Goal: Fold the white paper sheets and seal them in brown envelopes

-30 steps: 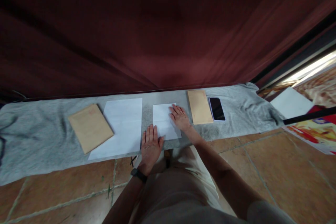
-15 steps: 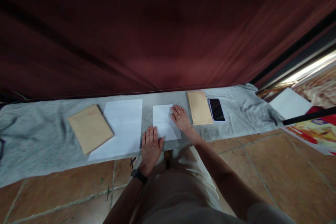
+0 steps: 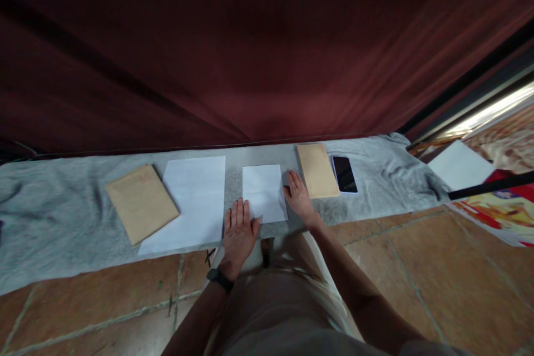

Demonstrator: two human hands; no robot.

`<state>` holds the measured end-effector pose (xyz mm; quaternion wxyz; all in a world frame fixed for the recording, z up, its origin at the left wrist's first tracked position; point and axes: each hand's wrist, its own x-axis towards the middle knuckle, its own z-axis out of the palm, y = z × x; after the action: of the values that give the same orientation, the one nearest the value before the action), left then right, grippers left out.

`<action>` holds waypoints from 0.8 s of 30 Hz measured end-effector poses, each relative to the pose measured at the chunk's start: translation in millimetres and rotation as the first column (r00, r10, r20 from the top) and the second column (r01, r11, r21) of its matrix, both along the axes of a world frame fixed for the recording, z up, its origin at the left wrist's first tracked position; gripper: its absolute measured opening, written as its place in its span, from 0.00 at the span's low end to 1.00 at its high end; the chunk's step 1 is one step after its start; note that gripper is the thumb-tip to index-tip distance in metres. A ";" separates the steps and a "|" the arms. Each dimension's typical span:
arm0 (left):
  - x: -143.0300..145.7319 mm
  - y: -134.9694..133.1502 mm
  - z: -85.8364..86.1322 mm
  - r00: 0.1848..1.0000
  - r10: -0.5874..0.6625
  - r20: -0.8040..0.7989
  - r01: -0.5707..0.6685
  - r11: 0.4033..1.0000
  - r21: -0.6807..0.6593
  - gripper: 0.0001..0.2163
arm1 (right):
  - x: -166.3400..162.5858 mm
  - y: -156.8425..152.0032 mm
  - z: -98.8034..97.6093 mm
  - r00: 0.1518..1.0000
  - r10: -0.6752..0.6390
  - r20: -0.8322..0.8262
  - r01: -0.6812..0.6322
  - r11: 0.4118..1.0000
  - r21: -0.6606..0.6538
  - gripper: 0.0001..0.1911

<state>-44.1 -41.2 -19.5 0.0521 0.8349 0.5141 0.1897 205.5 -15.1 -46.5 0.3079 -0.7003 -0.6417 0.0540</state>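
A small folded sheet of white paper lies flat in front of me on the grey cloth. My left hand rests flat, palm down, at its lower left corner, fingers stretched out. Just off its right edge is my right hand, fingers extended and holding nothing, between the paper and a brown envelope. To the left, a larger white sheet lies flat, partly covered by a stack of brown envelopes.
A phone with a dark screen lies right of the single envelope. Grey cloth covers the narrow bench. A dark red curtain hangs behind it. On the far right are a white sheet and a colourful printed box.
My right hand has slid right, off the small white paper and onto the cloth beside it. My left hand stays in about the same place.
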 end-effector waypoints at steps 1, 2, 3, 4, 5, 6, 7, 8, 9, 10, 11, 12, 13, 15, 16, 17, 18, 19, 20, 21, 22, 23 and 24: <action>0.0 -0.1 0.1 1.000 -0.001 0.001 0.001 1.000 0.000 0.30 | -0.4 -0.5 1.2 1.000 0.001 0.003 -0.001 1.000 -0.003 0.30; 0.0 -0.2 0.3 1.000 0.000 0.004 0.000 1.000 -0.001 0.30 | -1.3 -1.1 2.7 1.000 0.000 0.008 0.000 1.000 -0.006 0.30; 0.0 -0.2 0.6 1.000 0.001 0.008 -0.001 1.000 -0.003 0.30 | -2.7 -1.9 4.4 1.000 -0.002 0.013 0.002 1.000 -0.009 0.30; 0.1 -0.2 0.8 1.000 0.003 0.012 -0.003 1.000 -0.005 0.30 | -4.8 -3.2 6.2 1.000 -0.003 0.021 0.003 1.000 -0.011 0.29; 0.3 -0.2 1.0 1.000 0.005 0.013 -0.005 1.000 -0.007 0.30 | -7.7 -4.9 8.1 1.000 -0.001 0.030 0.001 1.000 -0.012 0.29; 0.4 -0.1 1.2 1.000 0.005 0.011 -0.005 1.000 -0.006 0.30 | -11.5 -7.2 10.0 0.999 0.008 0.041 -0.008 1.000 -0.013 0.29; 0.4 -0.1 1.3 1.000 0.004 0.004 -0.004 1.000 -0.003 0.30 | -16.1 -10.2 11.8 0.998 0.025 0.055 -0.025 1.000 -0.015 0.29; 0.3 -0.1 1.3 1.000 0.002 -0.005 -0.002 1.000 0.002 0.30 | -21.4 -13.9 13.4 0.996 0.052 0.071 -0.050 0.999 -0.019 0.29; 0.0 -0.1 1.4 1.000 0.001 -0.015 -0.001 1.000 0.007 0.30 | -27.0 -18.1 14.9 0.993 0.086 0.087 -0.084 0.996 -0.026 0.28; -0.4 -0.3 1.5 1.000 0.001 -0.024 -0.001 1.000 0.010 0.30 | -32.6 -22.8 16.1 0.987 0.123 0.103 -0.119 0.992 -0.038 0.28; -1.0 -0.6 1.9 1.000 0.000 -0.030 0.000 1.000 0.010 0.30 | -37.8 -27.7 17.2 0.981 0.156 0.117 -0.151 0.987 -0.052 0.27; -1.4 -0.9 2.5 0.999 -0.002 -0.034 0.002 1.000 0.007 0.30 | -42.3 -32.6 18.2 0.975 0.182 0.129 -0.175 0.982 -0.067 0.27; -1.6 -1.1 3.5 0.999 -0.001 -0.036 0.001 1.000 0.003 0.29 | -45.8 -37.0 19.1 0.970 0.200 0.139 -0.191 0.978 -0.081 0.26; -0.2 -0.8 6.4 0.999 0.004 -0.034 -0.004 1.000 -0.008 0.29 | -50.1 -43.8 20.7 0.963 0.220 0.156 -0.206 0.973 -0.104 0.25; 1.9 0.2 8.3 1.000 0.002 -0.029 -0.003 1.000 -0.016 0.29 | -51.0 -46.0 21.4 0.961 0.225 0.162 -0.209 0.972 -0.110 0.24; 5.1 2.1 10.2 1.000 -0.005 -0.022 0.004 1.000 -0.026 0.28 | -51.4 -47.4 22.0 0.960 0.227 0.166 -0.210 0.971 -0.114 0.24; 9.4 5.0 12.1 1.000 -0.019 -0.014 0.019 0.999 -0.038 0.28 | -51.6 -48.1 22.5 0.959 0.228 0.167 -0.211 0.971 -0.116 0.24; 14.8 9.0 13.6 0.999 -0.041 -0.004 0.041 0.998 -0.052 0.28 | -51.7 -48.4 22.9 0.959 0.228 0.167 -0.210 0.971 -0.117 0.24; 20.9 14.1 14.7 0.997 -0.071 0.005 0.071 0.995 -0.066 0.28 | -51.8 -48.3 23.3 0.960 0.225 0.165 -0.208 0.971 -0.115 0.24; 27.3 20.2 15.3 0.995 -0.100 0.013 0.101 0.992 -0.077 0.28 | -52.1 -48.1 23.6 0.962 0.220 0.161 -0.204 0.973 -0.112 0.24; 33.7 27.0 15.3 0.992 -0.128 0.020 0.129 0.988 -0.085 0.28 | -52.4 -47.9 23.9 0.963 0.217 0.158 -0.201 0.973 -0.109 0.24; 39.6 34.1 14.6 0.988 -0.153 0.023 0.154 0.984 -0.092 0.28 | -52.7 -47.7 24.1 0.964 0.215 0.155 -0.201 0.974 -0.105 0.24; 44.6 41.3 13.5 0.986 -0.164 0.024 0.166 0.981 -0.100 0.28 | -52.9 -47.5 24.3 0.964 0.216 0.154 -0.202 0.974 -0.103 0.24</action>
<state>0.5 0.1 -6.0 0.1143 0.8694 0.4516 0.1647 152.5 -62.6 -22.1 0.2162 -0.6435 -0.7322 0.0559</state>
